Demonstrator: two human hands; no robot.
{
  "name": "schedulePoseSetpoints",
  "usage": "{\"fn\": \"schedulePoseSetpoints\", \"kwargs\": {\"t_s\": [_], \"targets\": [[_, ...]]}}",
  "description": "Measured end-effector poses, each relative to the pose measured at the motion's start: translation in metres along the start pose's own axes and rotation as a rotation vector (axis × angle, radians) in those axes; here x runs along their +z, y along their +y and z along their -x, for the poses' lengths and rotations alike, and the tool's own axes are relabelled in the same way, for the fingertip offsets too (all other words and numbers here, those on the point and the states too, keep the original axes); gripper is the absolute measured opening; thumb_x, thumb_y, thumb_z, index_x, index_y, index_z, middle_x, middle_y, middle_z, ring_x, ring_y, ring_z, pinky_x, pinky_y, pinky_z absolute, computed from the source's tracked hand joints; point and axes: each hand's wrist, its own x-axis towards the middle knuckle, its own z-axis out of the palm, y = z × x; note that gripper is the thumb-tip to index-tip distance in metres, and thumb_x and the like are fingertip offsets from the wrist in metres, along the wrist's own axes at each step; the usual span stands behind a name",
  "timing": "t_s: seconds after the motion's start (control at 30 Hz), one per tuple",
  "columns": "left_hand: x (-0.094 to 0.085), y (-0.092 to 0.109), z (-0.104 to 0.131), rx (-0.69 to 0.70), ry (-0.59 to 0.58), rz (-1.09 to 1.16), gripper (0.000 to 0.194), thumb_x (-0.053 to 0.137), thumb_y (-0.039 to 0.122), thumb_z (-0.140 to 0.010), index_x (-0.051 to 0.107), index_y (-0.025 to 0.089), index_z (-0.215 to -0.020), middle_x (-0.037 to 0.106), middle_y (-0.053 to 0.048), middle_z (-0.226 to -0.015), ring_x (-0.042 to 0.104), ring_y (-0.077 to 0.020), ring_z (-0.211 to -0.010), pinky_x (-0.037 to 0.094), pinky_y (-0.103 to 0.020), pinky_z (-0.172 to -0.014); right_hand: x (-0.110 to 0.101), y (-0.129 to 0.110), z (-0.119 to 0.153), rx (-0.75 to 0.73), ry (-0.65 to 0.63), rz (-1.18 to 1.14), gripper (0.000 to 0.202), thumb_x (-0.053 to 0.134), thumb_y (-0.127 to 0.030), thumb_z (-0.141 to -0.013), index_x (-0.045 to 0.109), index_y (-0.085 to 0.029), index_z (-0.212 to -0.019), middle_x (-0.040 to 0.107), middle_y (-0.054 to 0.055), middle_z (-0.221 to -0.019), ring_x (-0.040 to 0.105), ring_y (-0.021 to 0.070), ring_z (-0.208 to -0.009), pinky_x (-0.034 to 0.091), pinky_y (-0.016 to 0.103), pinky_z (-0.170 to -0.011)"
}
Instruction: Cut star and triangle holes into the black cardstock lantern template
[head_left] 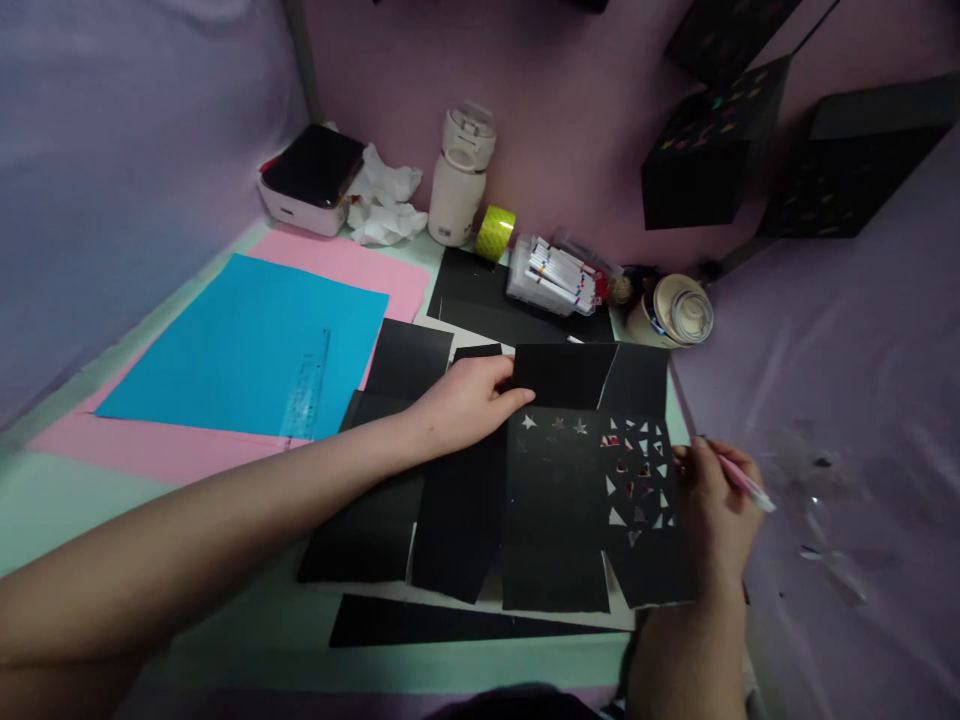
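Note:
A black paper box template [555,500] lies unfolded across the middle, scored into panels with slit flaps. Star cut-outs mark one panel, and many small triangular holes fill the panel at its right end. My left hand [476,400] pinches the template near its top flaps, thumb on top and the other fingertips hidden behind the paper. At the right edge my right hand [720,500] is closed around a slim pink pen-like tool [742,480]; its tip is hidden. The fingers of that hand also touch or lie close to the template's edge.
Blue paper [247,350] with a clear ruler [307,385] lies on pink paper [375,262] at left. Behind stand a white bottle [456,190], yellow tape [496,233], a marker box [559,275] and a round container [671,310]. Black boxes [705,160] hang at upper right.

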Motion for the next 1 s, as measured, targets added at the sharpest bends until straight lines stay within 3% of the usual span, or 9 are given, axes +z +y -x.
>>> {"fn": "schedulePoseSetpoints", "kwargs": {"t_s": [0.1,0.2,0.23,0.37,0.43,0.57,0.63,0.8,1.0], "targets": [[0.005,-0.006,-0.001,-0.003,-0.028,-0.03,0.026,0.06,0.033,-0.088,0.052,0.019,-0.068,0.056,0.002,-0.065,0.054,-0.0143,-0.062,0.036,-0.027,-0.057,-0.01,0.013,-0.018,-0.046,0.185,-0.211,0.021,0.071,-0.024,-0.076,0.052,-0.021,-0.084,0.056,-0.008,-0.059,0.054,0.0088,-0.047,0.042,0.019,-0.044],[0.01,-0.013,-0.002,0.004,-0.078,-0.064,0.011,0.062,0.028,-0.086,0.062,0.018,-0.09,0.064,-0.001,-0.077,0.058,-0.0155,-0.065,0.041,-0.028,-0.06,-0.014,0.015,-0.027,-0.109,0.242,-0.34,0.023,0.066,-0.013,-0.065,0.049,-0.022,-0.079,0.061,-0.008,-0.071,0.053,0.0062,-0.045,0.035,0.017,-0.039],[0.011,-0.016,-0.002,0.006,-0.095,-0.068,0.021,0.064,0.025,-0.085,0.062,0.017,-0.104,0.067,-0.002,-0.085,0.06,-0.0157,-0.067,0.044,-0.029,-0.063,-0.013,0.012,-0.026,-0.124,0.227,-0.363,0.024,0.064,-0.011,-0.063,0.051,-0.022,-0.079,0.064,-0.007,-0.078,0.055,0.006,-0.046,0.036,0.017,-0.039],[0.009,-0.022,0.002,0.033,-0.104,-0.131,0.07,0.065,0.021,-0.084,0.035,0.015,-0.147,0.064,-0.012,-0.122,0.066,-0.0189,-0.087,0.052,-0.032,-0.078,-0.003,-0.006,-0.011,-0.173,0.088,-0.318,0.016,0.066,-0.015,-0.068,0.06,-0.02,-0.083,0.069,-0.002,-0.085,0.056,0.0065,-0.046,0.038,0.02,-0.041],[0.009,-0.024,0.007,0.093,-0.093,-0.234,0.064,0.063,0.022,-0.087,0.039,0.013,-0.145,0.058,-0.015,-0.132,0.064,-0.0227,-0.104,0.051,-0.036,-0.09,0.004,-0.016,-0.004,-0.208,-0.007,-0.235,0.013,0.067,-0.031,-0.078,0.065,-0.018,-0.08,0.068,0.0,-0.072,0.053,0.008,-0.042,0.035,0.023,-0.039],[0.017,-0.03,0.022,0.269,-0.22,-0.455,0.034,0.058,0.024,-0.092,0.061,0.013,-0.125,0.056,-0.014,-0.137,0.051,-0.0297,-0.128,0.044,-0.044,-0.106,0.023,-0.032,0.006,-0.086,-0.365,-0.203,0.047,0.051,-0.06,-0.088,0.07,-0.017,-0.091,0.052,-0.003,-0.044,0.043,0.0116,-0.039,0.028,0.025,-0.039],[0.025,-0.035,0.029,0.354,-0.273,-0.517,0.036,0.06,0.028,-0.092,0.062,0.013,-0.126,0.055,-0.014,-0.141,0.047,-0.0321,-0.133,0.043,-0.047,-0.107,0.038,-0.037,0.01,0.048,-0.568,-0.175,0.044,0.052,-0.059,-0.088,0.07,-0.02,-0.099,0.057,-0.002,-0.055,0.041,0.0099,-0.041,0.029,0.024,-0.041],[0.037,-0.049,0.036,0.448,-0.224,-0.59,0.041,0.058,0.033,-0.095,0.06,0.014,-0.13,0.053,-0.014,-0.145,0.043,-0.0334,-0.138,0.038,-0.05,-0.111,0.077,-0.031,0.024,0.168,-0.879,-0.014,0.027,0.065,-0.046,-0.083,0.072,-0.02,-0.085,0.059,0.0,-0.063,0.047,0.0111,-0.053,0.03,0.024,-0.046],[0.038,-0.053,0.038,0.508,-0.162,-0.563,0.035,0.056,0.031,-0.095,0.063,0.015,-0.125,0.056,-0.016,-0.141,0.048,-0.0341,-0.134,0.04,-0.05,-0.108,0.098,-0.013,0.029,0.109,-0.933,0.115,0.009,0.07,-0.028,-0.077,0.067,-0.02,-0.081,0.061,-0.003,-0.064,0.05,0.0096,-0.055,0.036,0.021,-0.05]]}}
